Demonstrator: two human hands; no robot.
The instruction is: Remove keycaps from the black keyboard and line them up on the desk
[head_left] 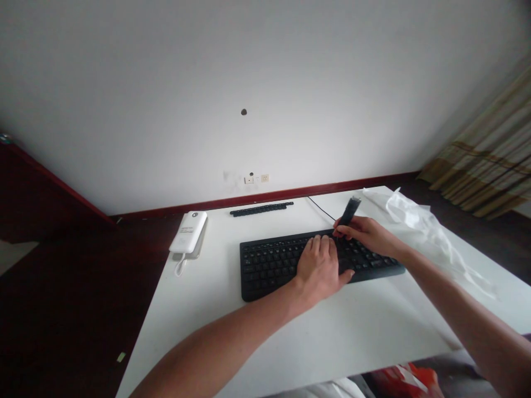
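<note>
A black keyboard (269,268) lies on the white table. My left hand (320,268) rests flat on its middle, fingers pointing away and the thumb out to the right. Near the keyboard's back edge, right of centre, my right hand (365,235) holds a dark tool (349,212) upright between thumb and fingers, its lower end down at the keys. The tool's tip is too small to make out. Behind the keyboard lies a strip of loose black keys (261,209).
A white power bank (188,232) with a short cable lies on a grey flat thing at the table's left edge. Crumpled clear plastic (418,218) spreads along the right side. A thin black cable (321,209) runs behind the keyboard. Something red (415,381) shows below the front edge.
</note>
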